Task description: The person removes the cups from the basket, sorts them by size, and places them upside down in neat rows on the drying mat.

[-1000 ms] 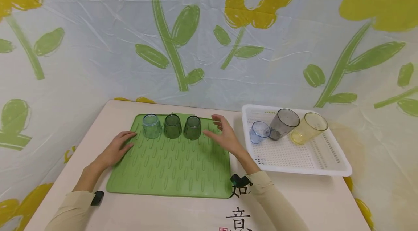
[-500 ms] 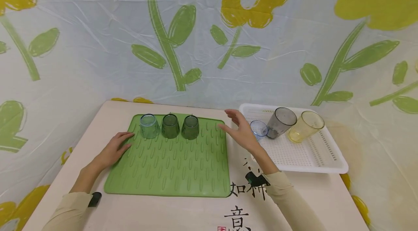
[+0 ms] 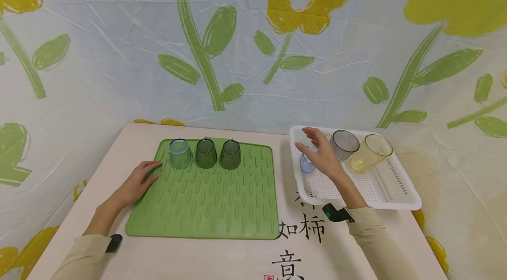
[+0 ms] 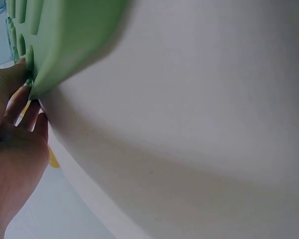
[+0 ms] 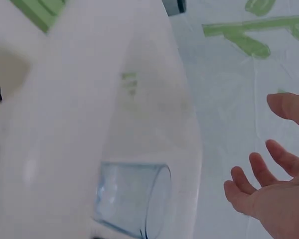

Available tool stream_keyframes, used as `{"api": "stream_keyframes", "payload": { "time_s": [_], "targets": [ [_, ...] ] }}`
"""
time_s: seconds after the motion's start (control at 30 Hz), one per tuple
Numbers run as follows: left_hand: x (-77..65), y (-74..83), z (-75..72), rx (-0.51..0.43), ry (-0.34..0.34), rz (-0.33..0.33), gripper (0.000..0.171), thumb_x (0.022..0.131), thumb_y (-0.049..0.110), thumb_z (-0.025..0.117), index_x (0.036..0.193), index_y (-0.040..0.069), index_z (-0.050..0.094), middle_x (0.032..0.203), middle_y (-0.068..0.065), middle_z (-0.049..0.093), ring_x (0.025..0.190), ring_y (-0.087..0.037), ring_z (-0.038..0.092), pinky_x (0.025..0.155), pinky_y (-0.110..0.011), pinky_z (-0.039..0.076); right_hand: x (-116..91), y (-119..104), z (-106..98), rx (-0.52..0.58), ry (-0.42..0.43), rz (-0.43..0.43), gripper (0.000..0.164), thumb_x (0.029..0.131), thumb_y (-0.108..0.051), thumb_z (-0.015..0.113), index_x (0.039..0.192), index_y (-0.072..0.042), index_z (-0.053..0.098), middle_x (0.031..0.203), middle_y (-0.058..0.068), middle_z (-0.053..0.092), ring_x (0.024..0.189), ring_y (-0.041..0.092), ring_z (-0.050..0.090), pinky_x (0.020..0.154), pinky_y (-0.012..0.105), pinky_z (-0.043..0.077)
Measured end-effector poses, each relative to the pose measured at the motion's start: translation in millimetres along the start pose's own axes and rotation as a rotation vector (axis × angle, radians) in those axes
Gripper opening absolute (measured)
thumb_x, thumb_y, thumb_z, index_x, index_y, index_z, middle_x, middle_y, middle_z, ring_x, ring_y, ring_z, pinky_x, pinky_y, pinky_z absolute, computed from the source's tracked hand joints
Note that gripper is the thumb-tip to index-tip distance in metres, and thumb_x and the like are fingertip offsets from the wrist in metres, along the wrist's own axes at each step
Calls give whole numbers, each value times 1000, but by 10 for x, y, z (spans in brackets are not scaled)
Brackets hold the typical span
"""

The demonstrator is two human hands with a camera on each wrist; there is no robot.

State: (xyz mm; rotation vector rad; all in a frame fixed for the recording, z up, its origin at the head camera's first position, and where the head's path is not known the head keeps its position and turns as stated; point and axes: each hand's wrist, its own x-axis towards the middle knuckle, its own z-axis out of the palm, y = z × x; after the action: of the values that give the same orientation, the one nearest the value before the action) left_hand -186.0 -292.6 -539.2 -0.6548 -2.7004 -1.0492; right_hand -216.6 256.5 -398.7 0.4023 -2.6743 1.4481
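My left hand (image 3: 136, 182) rests at the left edge of a green ribbed drying mat (image 3: 206, 209); in the left wrist view its thumb and fingertips touch the mat's rim. With spread fingers, my right hand (image 3: 325, 159) hovers above the left part of a white plastic basket (image 3: 364, 204), holding nothing. Below it stands a small blue glass (image 3: 306, 166), partly hidden by the hand. The right wrist view shows that blue glass (image 5: 127, 196) apart from the fingers. A grey glass (image 3: 345, 142) and a yellow glass (image 3: 370, 154) lean inside the basket.
Along the mat's back edge, a light blue glass (image 3: 180, 155) and two dark glasses, one in the middle (image 3: 206, 154) and one on the right (image 3: 230, 156), stand upside down in a row. A flower-patterned cloth (image 3: 245, 104) hangs behind the table.
My right hand has moved right, from beside the row of glasses on the mat to over the blue glass in the basket. The left hand has stayed at the mat's edge.
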Motion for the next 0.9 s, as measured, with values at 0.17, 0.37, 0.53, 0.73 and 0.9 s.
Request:
{"api": "stream_keyframes", "payload": {
  "time_s": [0.17,0.37,0.53,0.73,0.9],
  "targets": [
    [-15,-7,-8,-2,1,9,40,95,-10,65,133,-16,54,130,-37,51,121,-57,48,97,-55,42,31,32,-159,-68,-29,21,57,100,-7,67,147,11,41,151,31,41,143,50,35,121,58,26],
    [-23,-28,6,7,9,20,39,94,-11,65,132,-16,55,129,-37,51,120,-57,49,96,-58,42,74,105,-254,-186,-119,44,62,97,-7,69,147,13,38,151,35,38,140,55,35,117,64,29],
    [-23,-29,14,-1,4,15,40,95,-11,64,133,-15,54,130,-36,51,121,-56,48,96,-64,41,94,215,-264,-284,-216,40,69,95,-12,73,147,14,36,149,38,36,138,55,33,111,70,32],
    [5,-30,6,-23,-15,-6,40,97,-9,62,135,-15,53,133,-36,49,124,-57,46,98,-69,39,152,309,-262,-322,-319,36,76,93,-15,77,147,15,34,147,41,37,137,56,34,109,70,34],
    [5,-40,3,-28,-14,-7,39,96,-10,63,134,-16,53,133,-37,49,124,-58,45,97,-71,39,192,340,-273,-348,-417,62,82,91,-17,79,150,14,32,148,42,35,136,56,36,108,69,37]
  ]
}}
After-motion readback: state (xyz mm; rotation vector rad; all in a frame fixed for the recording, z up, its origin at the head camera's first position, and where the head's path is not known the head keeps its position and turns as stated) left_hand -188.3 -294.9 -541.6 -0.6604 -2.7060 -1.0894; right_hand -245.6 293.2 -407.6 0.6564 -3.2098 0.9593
